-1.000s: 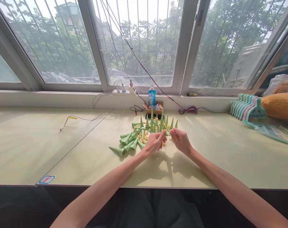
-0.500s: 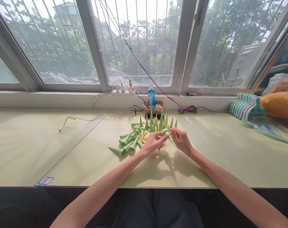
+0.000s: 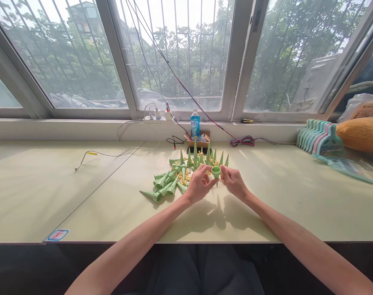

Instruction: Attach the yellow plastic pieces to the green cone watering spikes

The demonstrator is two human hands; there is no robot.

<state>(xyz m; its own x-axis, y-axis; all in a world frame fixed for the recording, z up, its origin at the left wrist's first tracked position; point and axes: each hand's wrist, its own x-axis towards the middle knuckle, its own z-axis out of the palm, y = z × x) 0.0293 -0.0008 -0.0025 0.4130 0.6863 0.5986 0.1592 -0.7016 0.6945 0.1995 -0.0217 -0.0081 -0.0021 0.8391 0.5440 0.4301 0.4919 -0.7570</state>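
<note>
A green cone is held above the table, its round open end facing the camera and its tip pointing down. My left hand grips it from the left between thumb and fingers. On its right side my right hand is closed, with its fingertips pinched against the cone's edge; whatever small thing they hold is hidden. Several green cones lie in a heap to the left of my hands. Small yellow pieces are scattered among them. Behind, several more green cones stand upright.
A blue bottle stands by a small cardboard box at the wall. A bundled cable lies right of it. Teal and pink plastic pieces stand at the far right beside an orange object. A thin wire lies on the left.
The held cone has turned, so its open end now faces the camera instead of its tip slanting down to the right. My left hand's fingers have shifted around it.
</note>
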